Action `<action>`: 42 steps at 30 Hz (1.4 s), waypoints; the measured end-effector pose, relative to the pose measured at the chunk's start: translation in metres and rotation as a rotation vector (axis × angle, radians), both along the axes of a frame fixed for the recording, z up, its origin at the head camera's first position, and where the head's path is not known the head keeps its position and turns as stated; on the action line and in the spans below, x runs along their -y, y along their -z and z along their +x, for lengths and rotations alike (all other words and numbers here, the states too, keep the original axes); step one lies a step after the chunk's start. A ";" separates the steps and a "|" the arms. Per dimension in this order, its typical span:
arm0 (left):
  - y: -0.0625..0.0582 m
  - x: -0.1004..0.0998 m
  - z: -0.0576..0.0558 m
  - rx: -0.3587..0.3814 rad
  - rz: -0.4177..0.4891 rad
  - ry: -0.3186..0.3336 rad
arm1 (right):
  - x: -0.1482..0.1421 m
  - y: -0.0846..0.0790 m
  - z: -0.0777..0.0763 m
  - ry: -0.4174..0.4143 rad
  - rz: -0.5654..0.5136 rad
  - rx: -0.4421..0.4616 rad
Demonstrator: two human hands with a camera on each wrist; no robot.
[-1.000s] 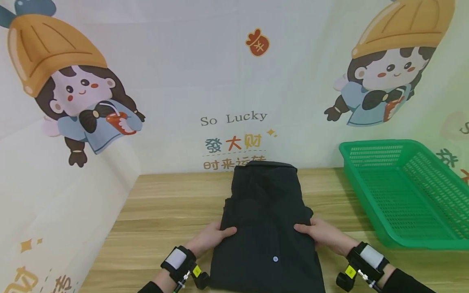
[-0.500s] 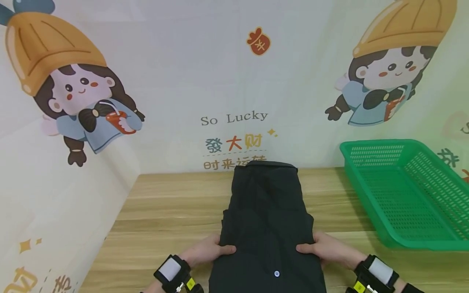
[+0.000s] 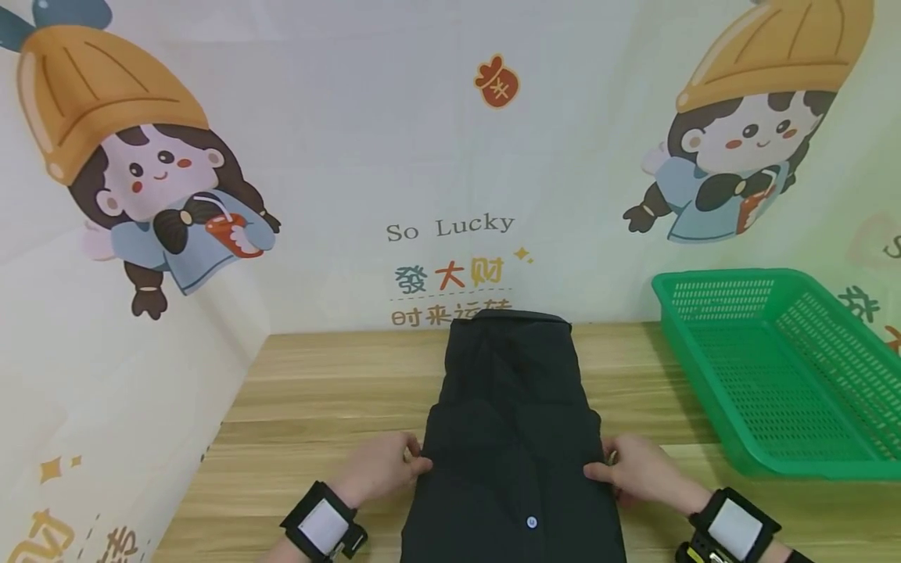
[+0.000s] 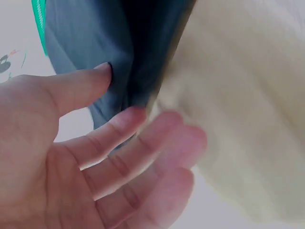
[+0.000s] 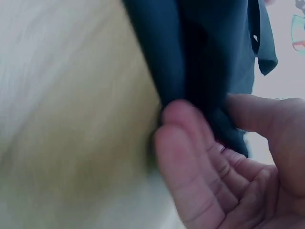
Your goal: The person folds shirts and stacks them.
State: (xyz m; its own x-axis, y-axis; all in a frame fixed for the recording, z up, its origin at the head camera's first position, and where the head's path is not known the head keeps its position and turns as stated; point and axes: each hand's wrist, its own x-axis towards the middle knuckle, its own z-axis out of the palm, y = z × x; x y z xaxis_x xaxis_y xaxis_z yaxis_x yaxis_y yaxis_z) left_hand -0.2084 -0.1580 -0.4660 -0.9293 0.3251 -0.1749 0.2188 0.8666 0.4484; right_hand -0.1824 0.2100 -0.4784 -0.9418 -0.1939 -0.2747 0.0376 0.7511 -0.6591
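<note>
A black garment (image 3: pixel 510 422) lies folded into a long narrow strip on the wooden table (image 3: pixel 317 391), running away from me, with a white button (image 3: pixel 530 521) near its front end. My left hand (image 3: pixel 387 467) pinches the strip's left edge, with the thumb on top of the cloth. In the left wrist view the left hand (image 4: pixel 71 157) has its fingers at and under the edge of the dark cloth (image 4: pixel 119 43). My right hand (image 3: pixel 637 471) pinches the right edge the same way. The right wrist view shows the right hand (image 5: pixel 238 167) with the cloth (image 5: pixel 209 52) between thumb and fingers.
A green plastic basket (image 3: pixel 725 275) with nothing in it stands at the right of the table. A printed cartoon backdrop (image 3: pixel 281 156) closes off the back and the left side. Bare wood shows on both sides of the garment.
Both hands have slid outward from the top of the garment to its side edges, and their thumbs now sit at the edges. The garment has stayed in place.
</note>
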 end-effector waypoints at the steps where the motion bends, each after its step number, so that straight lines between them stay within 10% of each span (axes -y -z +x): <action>1: -0.003 0.002 -0.001 -0.025 -0.004 -0.005 | -0.001 -0.004 0.001 0.017 0.044 -0.035; 5: -0.013 0.006 0.000 -0.207 -0.046 0.030 | -0.005 -0.019 0.002 0.026 0.169 -0.185; 9: -0.017 0.004 0.007 -0.338 -0.077 0.215 | -0.005 -0.028 0.013 -0.124 0.190 -0.376; 22: 0.021 -0.001 0.038 -0.059 -0.182 0.735 | 0.006 0.006 0.043 -0.847 0.309 -0.415; 25: 0.028 0.000 0.040 -0.019 -0.180 0.771 | 0.005 0.019 0.044 -0.901 0.354 -0.440; 38: 0.022 -0.004 0.048 -0.306 -0.285 0.882 | 0.006 0.042 0.051 -0.946 0.474 -0.760; 42: 0.019 -0.003 0.047 -0.238 -0.148 0.838 | 0.002 0.032 0.049 -0.959 0.298 -0.603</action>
State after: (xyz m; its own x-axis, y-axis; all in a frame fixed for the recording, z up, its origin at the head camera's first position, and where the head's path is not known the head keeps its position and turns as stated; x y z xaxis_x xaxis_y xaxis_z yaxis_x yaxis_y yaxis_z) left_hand -0.1611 -0.1549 -0.4849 -0.4123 0.9053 -0.1017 0.8817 0.4246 0.2058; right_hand -0.1337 0.2084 -0.5107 -0.4378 -0.8990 0.0119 -0.8869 0.4296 -0.1698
